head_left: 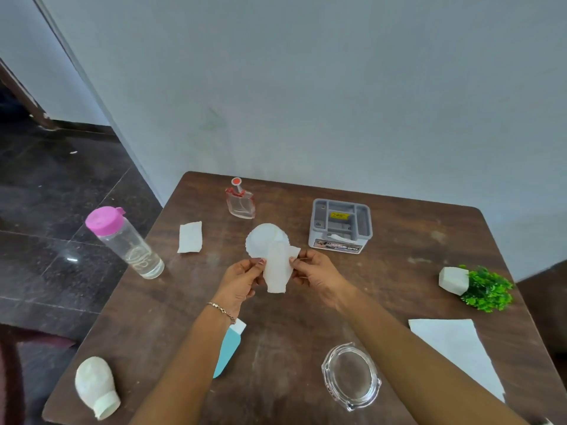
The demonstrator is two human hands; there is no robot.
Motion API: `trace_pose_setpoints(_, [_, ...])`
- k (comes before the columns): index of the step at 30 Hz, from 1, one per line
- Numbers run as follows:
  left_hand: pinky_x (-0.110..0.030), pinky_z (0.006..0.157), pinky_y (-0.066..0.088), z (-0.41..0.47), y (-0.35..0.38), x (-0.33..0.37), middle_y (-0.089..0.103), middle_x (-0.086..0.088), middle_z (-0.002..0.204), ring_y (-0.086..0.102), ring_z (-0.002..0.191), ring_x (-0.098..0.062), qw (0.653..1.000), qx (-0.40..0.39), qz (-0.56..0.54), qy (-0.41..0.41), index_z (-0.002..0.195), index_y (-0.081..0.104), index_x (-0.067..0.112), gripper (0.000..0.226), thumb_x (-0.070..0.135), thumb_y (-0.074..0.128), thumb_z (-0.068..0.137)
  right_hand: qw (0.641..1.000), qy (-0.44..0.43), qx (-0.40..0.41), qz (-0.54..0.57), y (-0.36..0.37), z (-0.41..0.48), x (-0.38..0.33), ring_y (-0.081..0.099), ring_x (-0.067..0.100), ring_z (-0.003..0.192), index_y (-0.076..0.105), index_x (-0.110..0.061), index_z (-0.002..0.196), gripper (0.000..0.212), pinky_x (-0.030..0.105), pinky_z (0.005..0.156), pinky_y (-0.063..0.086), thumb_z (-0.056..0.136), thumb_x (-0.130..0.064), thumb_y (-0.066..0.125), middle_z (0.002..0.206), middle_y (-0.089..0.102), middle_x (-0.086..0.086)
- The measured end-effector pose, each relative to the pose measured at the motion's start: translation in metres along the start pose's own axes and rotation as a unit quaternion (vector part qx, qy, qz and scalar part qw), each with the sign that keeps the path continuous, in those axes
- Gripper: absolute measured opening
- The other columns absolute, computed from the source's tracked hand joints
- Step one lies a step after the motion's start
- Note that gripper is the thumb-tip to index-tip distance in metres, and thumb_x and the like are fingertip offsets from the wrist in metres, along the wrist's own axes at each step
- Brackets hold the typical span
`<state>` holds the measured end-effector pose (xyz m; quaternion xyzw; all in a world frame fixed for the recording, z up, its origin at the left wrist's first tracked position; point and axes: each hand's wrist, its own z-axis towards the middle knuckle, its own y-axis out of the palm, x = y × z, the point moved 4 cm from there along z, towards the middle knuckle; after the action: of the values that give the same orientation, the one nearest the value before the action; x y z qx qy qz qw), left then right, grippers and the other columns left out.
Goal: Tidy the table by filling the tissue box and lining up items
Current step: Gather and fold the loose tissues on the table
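So left hand and right hand each pinch a side of the folded tissue mid-surface. Grey tissue box at 1 o'clock, a sheet poking from its slot. Pink-capped bottle at 9 o'clock has a little clear liquid.

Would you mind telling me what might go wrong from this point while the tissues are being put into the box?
The tissue is pinched between the left hand and the right hand; pulling apart may tear it. The tissue box already has a sheet poking from its slot, so another may bunch. The water bottle stands at the table edge; a reach for the loose tissue beside it might knock it off.
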<state>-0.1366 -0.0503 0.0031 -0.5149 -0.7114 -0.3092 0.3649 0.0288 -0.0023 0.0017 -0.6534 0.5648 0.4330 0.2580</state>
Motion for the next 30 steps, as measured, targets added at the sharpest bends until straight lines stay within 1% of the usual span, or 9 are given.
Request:
trace_pose_setpoints(5, [-0.023,0.060,0.041,0.002,0.019,0.008,0.069,-0.006,0.095,0.057,0.072,-0.015,1.000,0.005,-0.006,0.020,0.091,0.066,0.015,0.011,0.020,0.071,0.081,0.995,-0.048,0.018,-0.080,-0.015,-0.003,-0.010,0.055,0.010,0.069,0.063,-0.015,0.097,0.015,0.014,0.057,0.045,0.090,-0.004,0.058,0.085,0.064,0.005])
trace_pose_setpoints(10, [-0.019,0.063,0.050,0.004,0.032,0.012,0.068,-0.006,0.097,0.063,0.091,-0.019,0.999,0.011,-0.016,0.039,0.105,0.063,0.007,0.030,0.010,0.074,0.077,0.992,-0.066,0.020,-0.108,-0.023,-0.003,-0.013,0.054,0.010,0.070,0.065,-0.021,0.092,0.016,0.016,0.061,0.045,0.091,-0.007,0.058,0.089,0.066,0.005])
trace_pose_setpoints(14, [-0.014,0.052,0.049,0.005,0.041,0.011,0.067,-0.007,0.092,0.062,0.083,-0.018,0.999,0.007,-0.025,0.041,0.108,0.061,0.005,0.034,0.008,0.074,0.077,0.997,-0.051,0.024,-0.059,-0.027,-0.002,-0.013,0.050,0.011,0.067,0.067,-0.011,0.090,0.024,0.020,0.061,0.043,0.097,-0.029,0.052,0.076,0.061,0.002])
trace_pose_setpoints(17, [-0.017,0.059,0.051,0.011,0.048,0.009,0.068,-0.012,0.106,0.064,0.095,-0.023,0.999,0.008,-0.011,0.040,0.108,0.062,0.006,0.036,0.011,0.076,0.075,0.998,-0.036,0.029,-0.039,-0.033,-0.002,-0.014,0.053,0.011,0.064,0.067,-0.014,0.087,0.037,0.022,0.063,0.043,0.096,-0.044,0.048,0.072,0.060,0.000])
trace_pose_setpoints(19, [-0.021,0.065,0.052,0.015,0.054,0.010,0.067,-0.015,0.110,0.063,0.102,-0.027,0.999,0.004,-0.008,0.042,0.108,0.062,0.005,0.036,0.010,0.076,0.075,0.997,-0.048,0.012,-0.065,-0.036,-0.001,-0.017,0.055,0.011,0.066,0.066,-0.015,0.081,0.029,0.017,0.059,0.044,0.094,-0.039,0.055,0.073,0.062,-0.001])
trace_pose_setpoints(22, [-0.024,0.073,0.055,0.019,0.066,0.015,0.067,-0.013,0.108,0.065,0.101,-0.026,0.999,-0.015,0.011,0.050,0.103,0.062,0.008,0.027,0.012,0.073,0.078,0.989,-0.071,0.001,-0.134,-0.044,0.000,-0.024,0.067,0.013,0.090,0.066,-0.004,0.112,0.026,0.016,0.072,0.054,0.090,-0.018,0.064,0.104,0.070,0.004])
trace_pose_setpoints(25, [-0.012,0.053,0.049,0.022,0.080,0.028,0.066,-0.007,0.094,0.061,0.074,-0.013,0.996,-0.033,0.046,0.066,0.100,0.063,0.008,0.024,0.021,0.070,0.082,0.980,-0.085,0.007,-0.179,-0.055,-0.002,-0.035,0.065,0.019,0.107,0.062,-0.002,0.121,0.035,0.031,0.093,0.054,0.087,-0.012,0.067,0.118,0.068,0.007])
trace_pose_setpoints(27, [-0.008,0.046,0.044,0.025,0.089,0.037,0.064,-0.005,0.087,0.054,0.066,-0.010,0.993,-0.042,0.078,0.078,0.099,0.062,0.007,0.027,0.026,0.070,0.082,0.974,-0.096,0.011,-0.203,-0.064,-0.004,-0.044,0.065,0.016,0.103,0.063,-0.002,0.119,0.033,0.025,0.089,0.054,0.087,-0.011,0.067,0.115,0.068,0.004])
trace_pose_setpoints(30, [-0.007,0.049,0.045,0.027,0.103,0.052,0.064,0.000,0.087,0.058,0.073,-0.009,0.986,-0.061,0.113,0.109,0.105,0.062,0.008,0.032,0.027,0.072,0.080,0.965,-0.123,0.038,-0.228,-0.080,-0.004,-0.064,0.063,0.014,0.098,0.063,-0.001,0.117,0.030,0.015,0.079,0.053,0.089,-0.010,0.065,0.110,0.067,0.003])
